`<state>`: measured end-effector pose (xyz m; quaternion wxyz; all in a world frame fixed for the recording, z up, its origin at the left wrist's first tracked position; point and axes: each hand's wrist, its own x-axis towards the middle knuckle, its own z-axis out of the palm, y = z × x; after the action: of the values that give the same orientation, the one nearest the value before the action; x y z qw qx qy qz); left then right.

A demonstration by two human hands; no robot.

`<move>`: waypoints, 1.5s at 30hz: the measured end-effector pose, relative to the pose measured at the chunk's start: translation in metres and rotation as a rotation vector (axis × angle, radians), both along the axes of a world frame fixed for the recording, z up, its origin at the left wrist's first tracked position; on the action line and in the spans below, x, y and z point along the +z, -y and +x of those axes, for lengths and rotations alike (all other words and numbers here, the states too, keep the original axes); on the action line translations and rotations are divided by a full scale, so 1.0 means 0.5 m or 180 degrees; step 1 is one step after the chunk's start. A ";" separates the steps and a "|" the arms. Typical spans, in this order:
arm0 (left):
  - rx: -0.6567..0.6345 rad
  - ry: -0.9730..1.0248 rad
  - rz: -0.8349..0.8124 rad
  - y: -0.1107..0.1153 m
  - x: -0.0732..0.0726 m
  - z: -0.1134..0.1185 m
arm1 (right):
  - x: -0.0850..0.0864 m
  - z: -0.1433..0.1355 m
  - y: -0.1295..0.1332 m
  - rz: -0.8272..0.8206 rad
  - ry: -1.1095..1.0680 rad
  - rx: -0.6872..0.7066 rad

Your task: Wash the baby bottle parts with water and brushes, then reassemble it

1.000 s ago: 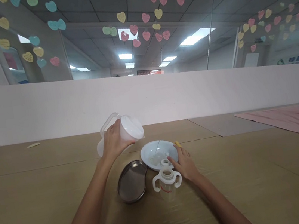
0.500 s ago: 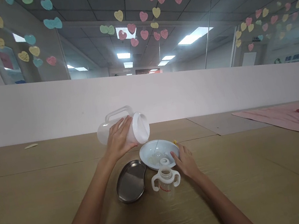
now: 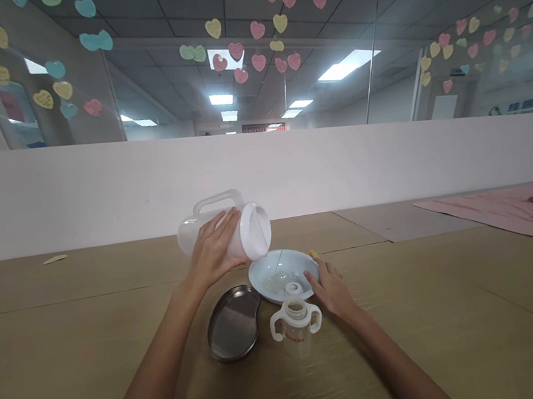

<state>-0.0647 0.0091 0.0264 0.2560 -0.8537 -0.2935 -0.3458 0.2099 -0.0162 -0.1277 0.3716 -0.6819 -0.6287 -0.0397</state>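
Observation:
My left hand (image 3: 215,251) is closed around the body of a translucent white plastic pitcher (image 3: 187,234), tipped nearly onto its side with its handle on top. Its white-rimmed mouth overhangs the left edge of a white bowl (image 3: 260,270). My right hand (image 3: 330,287) grips the bowl's right rim, thumb towards the inside. Clear liquid and some small clear pieces seem to lie in the bowl. A lidless clear baby bottle (image 3: 294,335) with two white handles stands upright just in front. Beside it, on the left, is a metal kidney dish (image 3: 233,326).
These things stand on a tan surface (image 3: 95,368) that meets a white wall. A pink cloth (image 3: 501,209) with patterned fabric on it lies at the far right. Something small and yellow (image 3: 313,254) shows behind the bowl's right rim. Far left lies a flat pale piece (image 3: 55,259).
The pitcher and my left hand have shifted slightly right, bringing its mouth a little further over the bowl. My right hand, the bowl, the bottle and the kidney dish have stayed put.

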 end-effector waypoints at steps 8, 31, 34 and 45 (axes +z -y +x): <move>-0.0007 -0.0026 -0.0075 0.000 -0.002 -0.003 | -0.002 0.000 0.000 0.0050 0.0008 0.0062; -0.0212 -0.0102 -0.0239 -0.002 -0.010 0.005 | -0.004 0.005 -0.002 -0.0009 0.0130 0.0076; -0.0274 -0.0160 -0.0185 -0.006 -0.013 0.007 | -0.003 0.005 -0.001 -0.0044 0.0129 0.0096; -0.0476 0.0378 -0.0639 0.045 0.020 0.014 | -0.010 0.006 -0.005 -0.0009 0.0244 0.0050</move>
<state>-0.0577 -0.0134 0.0365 0.1250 -0.8725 -0.2768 -0.3828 0.2127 -0.0137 -0.1325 0.3466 -0.6755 -0.6479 -0.0619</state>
